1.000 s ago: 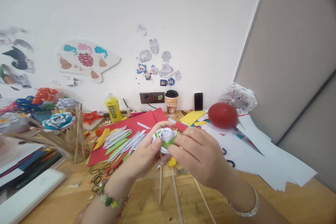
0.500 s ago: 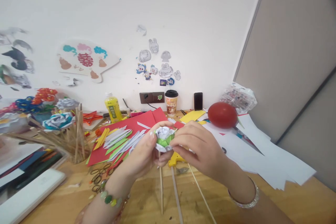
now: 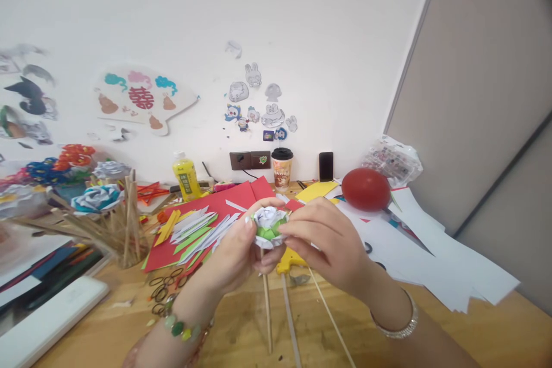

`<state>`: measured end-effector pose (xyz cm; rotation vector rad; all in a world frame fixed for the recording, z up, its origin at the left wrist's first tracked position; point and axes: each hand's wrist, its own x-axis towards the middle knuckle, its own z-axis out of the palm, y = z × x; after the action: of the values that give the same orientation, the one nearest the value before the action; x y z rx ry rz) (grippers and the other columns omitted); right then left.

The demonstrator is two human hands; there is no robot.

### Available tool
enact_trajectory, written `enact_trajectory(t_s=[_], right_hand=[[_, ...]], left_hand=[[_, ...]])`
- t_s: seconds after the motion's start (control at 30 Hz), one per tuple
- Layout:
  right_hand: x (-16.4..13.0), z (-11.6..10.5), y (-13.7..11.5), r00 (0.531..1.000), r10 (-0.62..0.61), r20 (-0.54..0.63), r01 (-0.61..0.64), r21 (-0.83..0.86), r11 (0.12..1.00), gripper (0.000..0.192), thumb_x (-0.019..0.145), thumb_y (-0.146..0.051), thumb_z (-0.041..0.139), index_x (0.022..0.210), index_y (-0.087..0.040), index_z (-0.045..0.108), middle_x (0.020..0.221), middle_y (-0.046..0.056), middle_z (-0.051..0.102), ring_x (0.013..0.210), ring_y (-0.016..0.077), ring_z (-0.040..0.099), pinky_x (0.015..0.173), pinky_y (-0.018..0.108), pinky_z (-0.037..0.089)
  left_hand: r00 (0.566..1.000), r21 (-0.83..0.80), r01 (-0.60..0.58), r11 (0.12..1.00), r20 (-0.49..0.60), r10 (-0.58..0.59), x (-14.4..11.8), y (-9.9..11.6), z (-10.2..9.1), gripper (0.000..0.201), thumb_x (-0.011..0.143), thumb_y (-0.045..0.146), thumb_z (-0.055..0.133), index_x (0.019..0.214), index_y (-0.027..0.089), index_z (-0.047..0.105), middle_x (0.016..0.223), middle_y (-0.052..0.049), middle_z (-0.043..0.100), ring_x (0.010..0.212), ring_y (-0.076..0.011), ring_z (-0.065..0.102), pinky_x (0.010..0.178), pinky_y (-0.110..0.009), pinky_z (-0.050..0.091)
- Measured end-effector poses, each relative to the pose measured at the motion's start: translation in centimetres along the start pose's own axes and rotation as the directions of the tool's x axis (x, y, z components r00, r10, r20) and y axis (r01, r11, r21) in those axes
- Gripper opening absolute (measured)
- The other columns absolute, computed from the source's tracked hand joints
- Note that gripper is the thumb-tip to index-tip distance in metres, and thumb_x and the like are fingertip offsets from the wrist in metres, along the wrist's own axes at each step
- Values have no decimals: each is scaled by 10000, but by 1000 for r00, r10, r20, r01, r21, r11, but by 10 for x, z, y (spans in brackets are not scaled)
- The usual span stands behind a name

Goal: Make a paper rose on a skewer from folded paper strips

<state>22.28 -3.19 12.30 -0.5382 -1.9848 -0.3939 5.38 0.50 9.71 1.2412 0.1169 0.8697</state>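
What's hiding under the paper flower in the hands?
Under the paper flower, a thin wooden stick runs down toward the table. The left hand and right hand cover the flower's underside, so where the stick joins it cannot be seen.

White-green paper flower (image 3: 270, 225), bloom up, on thin wooden stick (image 3: 267, 313), above table.

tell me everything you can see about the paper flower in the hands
The paper flower looks folded from white paper petals, curled into a rosette on top, with light green paper showing beneath. It sits on a thin wooden stick that hangs down toward the wooden table. It is held upright above the table, in front of the red paper. The left hand grips it from the left and below; the right hand pinches its right side with the fingertips.
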Motion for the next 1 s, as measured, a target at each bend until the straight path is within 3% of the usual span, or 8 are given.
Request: enact_trajectory(t_s=[0.2,0.67,0.8,1.0], right_hand=[[-1,3,-4,999,8,-52,-8,-11,1000,91,864,-112,524,838,-146,605,774,48,652,710,139,552,657,283,446],[1,1,-6,993,115,7,-115,132,985,71,877,-200,530,824,-182,573,774,26,627,750,147,548,704,301,444],[-1,0,-1,981,195,2,-191,208,959,112,882,-281,515,864,-190,579,782,28,614,768,159,556,703,315,445],[-2,3,9,995,81,49,-85,84,993,79,865,-213,534,833,-176,596,843,48,634,783,153,551,725,310,432]], left_hand=[[1000,18,-2,1000,-5,2,0,1,2,471,803,545,517,1157,236,474,601,43,440,448,-63,297,400,-162,246],[999,-3,-12,1000,-29,12,1,-2,-2,485,776,551,557,1134,236,471,656,30,489,420,-42,322,392,-155,229],[1000,-30,-16,999,3,16,1,-3,-5,480,717,583,605,1016,215,532,701,-4,538,428,-45,355,382,-151,227],[997,-42,26,999,-65,-29,3,-3,-11,459,723,581,600,961,189,602,669,-7,555,421,-52,375,368,-150,241]])
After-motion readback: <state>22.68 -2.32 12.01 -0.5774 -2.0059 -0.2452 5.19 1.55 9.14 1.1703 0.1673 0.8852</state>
